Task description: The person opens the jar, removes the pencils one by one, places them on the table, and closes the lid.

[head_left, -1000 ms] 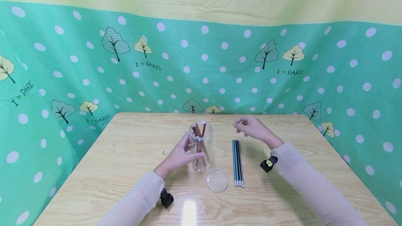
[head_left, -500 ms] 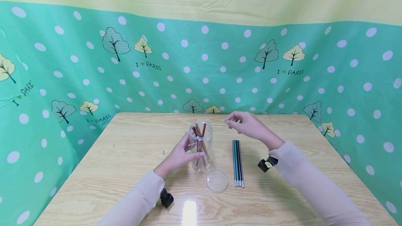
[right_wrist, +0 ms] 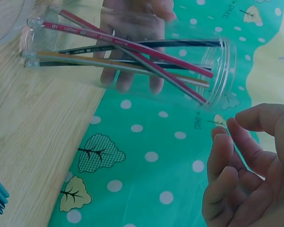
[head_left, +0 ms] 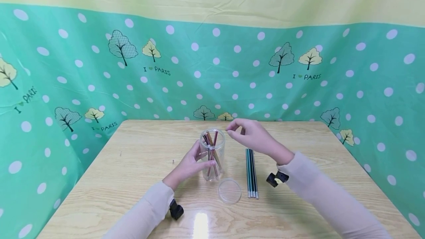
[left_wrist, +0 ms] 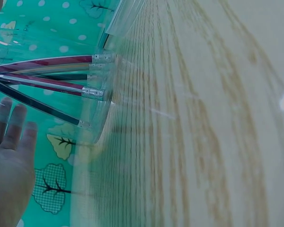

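The clear jar [head_left: 221,156] stands upright near the middle of the table [head_left: 132,180], its mouth uncovered, with several pencils [head_left: 211,153] leaning and crossing inside, eraser ends at the bottom. It looks light, stiff-walled and rather slippery; whether glass or plastic is impossible to tell, so it may be fragile. The best hold is probably round the smooth wall, where the left hand [head_left: 196,163] grips it, thumb on the near side and fingers reaching round the far side. The right hand [head_left: 250,134] hovers beside the rim with fingers loosely bent, thumb and forefinger tips close together; nothing shows between them, and whether they touch is unclear. The pencils seem light and stiff, likely to roll or slide, and easiest to pinch by the shaft. More of them, green and dark, lie side by side in a row [head_left: 251,172] to the jar's right, and a clear round lid [head_left: 230,191] lies flat between row and person. The tabletop is pale grained wood, smooth enough to throw back a bright glare. Behind and around it hangs a green and yellow cloth [head_left: 212,69] printed with dots and trees.
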The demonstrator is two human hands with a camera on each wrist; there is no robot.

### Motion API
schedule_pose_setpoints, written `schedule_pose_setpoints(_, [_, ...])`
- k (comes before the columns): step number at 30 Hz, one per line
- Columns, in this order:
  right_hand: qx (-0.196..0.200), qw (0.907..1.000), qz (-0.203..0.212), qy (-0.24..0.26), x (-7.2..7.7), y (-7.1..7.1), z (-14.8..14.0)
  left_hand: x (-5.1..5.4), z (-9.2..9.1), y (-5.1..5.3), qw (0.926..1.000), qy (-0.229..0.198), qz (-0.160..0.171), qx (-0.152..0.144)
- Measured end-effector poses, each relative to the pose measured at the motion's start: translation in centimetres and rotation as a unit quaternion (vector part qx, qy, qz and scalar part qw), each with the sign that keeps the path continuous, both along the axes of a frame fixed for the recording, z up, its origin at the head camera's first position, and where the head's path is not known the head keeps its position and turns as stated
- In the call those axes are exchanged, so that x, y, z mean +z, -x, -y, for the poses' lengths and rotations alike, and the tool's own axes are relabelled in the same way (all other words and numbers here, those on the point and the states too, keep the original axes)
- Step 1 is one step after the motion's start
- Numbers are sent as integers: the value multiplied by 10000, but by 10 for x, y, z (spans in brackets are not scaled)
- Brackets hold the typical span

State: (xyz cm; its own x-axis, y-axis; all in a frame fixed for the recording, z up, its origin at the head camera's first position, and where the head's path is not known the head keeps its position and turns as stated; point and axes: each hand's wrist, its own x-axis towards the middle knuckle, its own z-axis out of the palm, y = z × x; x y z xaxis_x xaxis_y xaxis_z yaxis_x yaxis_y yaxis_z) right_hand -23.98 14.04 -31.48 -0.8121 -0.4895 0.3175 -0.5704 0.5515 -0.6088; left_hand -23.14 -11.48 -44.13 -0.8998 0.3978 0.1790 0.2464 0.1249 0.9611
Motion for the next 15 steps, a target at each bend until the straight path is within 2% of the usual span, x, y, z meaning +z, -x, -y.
schedule_pose_setpoints(8, [476, 9981, -371, 104, -1, -9, 12, 1, 0, 0, 9999, 17, -127, -26])
schedule_pose_setpoints(15, [699, 9954, -654, 26, -2, -15, 20, 3, -1, 0, 9996, 5, -274, -81])
